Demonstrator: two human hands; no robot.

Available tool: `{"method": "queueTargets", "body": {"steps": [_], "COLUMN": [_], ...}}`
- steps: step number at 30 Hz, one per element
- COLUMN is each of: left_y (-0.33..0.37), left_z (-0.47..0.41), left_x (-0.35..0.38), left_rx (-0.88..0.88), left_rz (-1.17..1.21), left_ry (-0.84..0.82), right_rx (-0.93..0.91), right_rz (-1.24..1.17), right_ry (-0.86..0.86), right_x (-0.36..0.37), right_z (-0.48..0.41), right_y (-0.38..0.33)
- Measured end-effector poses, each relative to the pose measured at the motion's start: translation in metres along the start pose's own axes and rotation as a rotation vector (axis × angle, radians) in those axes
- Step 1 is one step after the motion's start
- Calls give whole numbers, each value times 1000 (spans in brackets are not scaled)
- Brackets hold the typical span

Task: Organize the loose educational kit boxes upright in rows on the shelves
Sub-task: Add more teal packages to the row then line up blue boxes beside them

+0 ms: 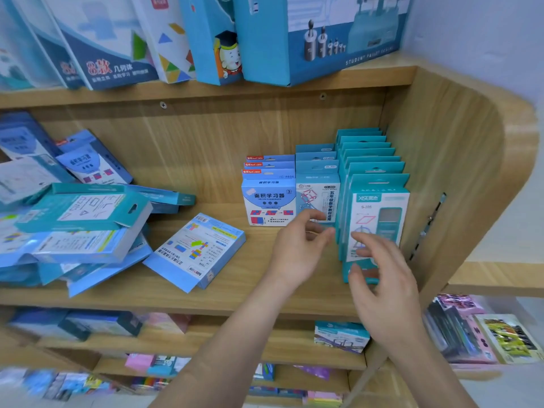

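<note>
Kit boxes (88, 219): judged light, stiff thin card, crushable; take by side edges. Left hand (297, 245) just left of teal row (368, 160), right hand (385, 290) at its front; fingers half-curled, cannot tell any hold

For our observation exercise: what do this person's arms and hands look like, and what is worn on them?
The left hand and right hand wear no gloves; no ring, watch or bracelet shows. The left forearm and right forearm are bare, no sleeve in view.
</note>
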State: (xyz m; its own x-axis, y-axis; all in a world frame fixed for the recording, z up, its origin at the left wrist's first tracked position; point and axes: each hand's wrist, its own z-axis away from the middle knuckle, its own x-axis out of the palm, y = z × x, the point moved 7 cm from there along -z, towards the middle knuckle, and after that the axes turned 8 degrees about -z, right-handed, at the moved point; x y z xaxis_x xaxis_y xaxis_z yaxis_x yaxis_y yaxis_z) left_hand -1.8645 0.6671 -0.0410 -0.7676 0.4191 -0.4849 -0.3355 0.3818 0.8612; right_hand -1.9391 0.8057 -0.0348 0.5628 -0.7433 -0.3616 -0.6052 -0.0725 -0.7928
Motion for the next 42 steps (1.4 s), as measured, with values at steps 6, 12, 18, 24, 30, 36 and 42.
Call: {"method": "queueTargets", "body": {"steps": [6, 12, 18, 24, 30, 36, 42], "left_y": [-61, -128, -152, -131, -80, -80, -103], "left_z": [58, 97, 80, 69, 67, 56, 69], "left_x": [-104, -172, -179, -190, -230, -281, -264], "left_rx": [-47, -53, 64, 326, 546, 135, -187], "left_rz": [-386, -791, -947, -937, -616, -103, 519], "left_ry": [69, 54, -47, 0, 285, 397, 53], "right_rx": [-20, -68, -66, -59, -202, 223, 456], "right_rz": [-14, -58, 19, 188, 195, -482, -728], "right_ry": [-151, -300, -429, -602, -333, -207, -119], "right_x": [50, 113, 167, 208, 203, 184, 184], "right_z": [19, 37, 44, 39, 18, -14, -14], "right_y": [-8, -29, -54, -63, -85, -104, -110]}}
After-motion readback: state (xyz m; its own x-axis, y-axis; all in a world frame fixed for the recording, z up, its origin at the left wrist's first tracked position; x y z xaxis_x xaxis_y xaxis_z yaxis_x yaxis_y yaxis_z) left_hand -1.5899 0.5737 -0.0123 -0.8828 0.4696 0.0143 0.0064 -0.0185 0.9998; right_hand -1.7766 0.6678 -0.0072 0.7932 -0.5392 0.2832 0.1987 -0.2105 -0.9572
